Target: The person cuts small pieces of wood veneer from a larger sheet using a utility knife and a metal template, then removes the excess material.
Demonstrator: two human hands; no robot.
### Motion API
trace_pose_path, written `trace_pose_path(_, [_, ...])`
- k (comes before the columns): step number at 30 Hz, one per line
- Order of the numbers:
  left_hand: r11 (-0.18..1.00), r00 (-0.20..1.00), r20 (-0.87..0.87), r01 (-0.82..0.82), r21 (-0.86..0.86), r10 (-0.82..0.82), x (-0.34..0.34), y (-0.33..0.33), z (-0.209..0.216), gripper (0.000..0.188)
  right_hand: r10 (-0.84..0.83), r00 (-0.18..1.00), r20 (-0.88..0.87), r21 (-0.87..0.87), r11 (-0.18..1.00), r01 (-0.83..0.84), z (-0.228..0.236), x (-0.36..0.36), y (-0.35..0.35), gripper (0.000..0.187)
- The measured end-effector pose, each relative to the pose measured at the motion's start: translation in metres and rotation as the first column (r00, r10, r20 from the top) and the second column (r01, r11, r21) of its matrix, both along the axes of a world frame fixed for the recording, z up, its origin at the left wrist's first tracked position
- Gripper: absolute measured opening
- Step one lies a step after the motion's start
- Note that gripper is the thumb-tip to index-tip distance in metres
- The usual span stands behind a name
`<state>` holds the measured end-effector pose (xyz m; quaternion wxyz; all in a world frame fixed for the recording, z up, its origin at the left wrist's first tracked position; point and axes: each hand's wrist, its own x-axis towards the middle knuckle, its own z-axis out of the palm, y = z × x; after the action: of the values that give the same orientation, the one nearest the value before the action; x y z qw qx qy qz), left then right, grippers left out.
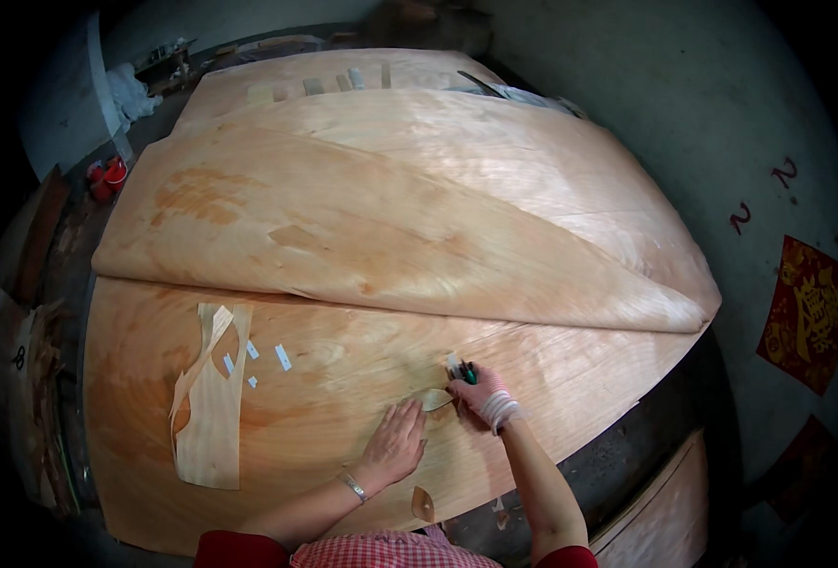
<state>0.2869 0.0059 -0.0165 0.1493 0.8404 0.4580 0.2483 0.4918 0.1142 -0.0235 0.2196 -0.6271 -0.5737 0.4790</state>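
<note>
My left hand (396,442) lies flat on the wood veneer sheet (343,350), its fingertips at a small pale leaf-shaped veneer piece (435,399). Close by on the right, my right hand (482,390), in a pink and white striped glove, is closed around a small dark green tool (470,375) whose kind I cannot make out. A whitish strip (453,363) shows beside its fingers. Another small veneer scrap (423,504) rests at the near edge of the sheet, in front of my body.
A large veneer flap (362,227) is folded over the far part of the sheet. To the left lie a cut veneer offcut (213,417) and several white tape bits (283,357). Other sheets (660,511) stand at the lower right. Red containers (107,178) are at the far left.
</note>
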Motion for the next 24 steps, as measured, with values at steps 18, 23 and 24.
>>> trace_pose_path(18, [1.0, 0.999, -0.039, -0.016, 0.008, 0.016, -0.003, -0.002, -0.004, 0.05, -0.518, 0.57, -0.638, -0.476, 0.847, 0.237, 0.044, -0.024, -0.052, 0.013])
trace_pose_path(23, [0.999, 0.997, 0.069, -0.032, 0.018, 0.031, -0.004, -0.003, -0.002, 0.046, -0.552, 0.655, -0.516, -0.502, 0.814, 0.291, 0.036, -0.03, -0.047, 0.015])
trace_pose_path(24, [0.999, 0.991, 0.127, -0.036, 0.018, 0.033, -0.005, -0.002, -0.007, 0.045, -0.553, 0.662, -0.507, -0.503, 0.813, 0.293, 0.038, -0.032, -0.047, 0.016])
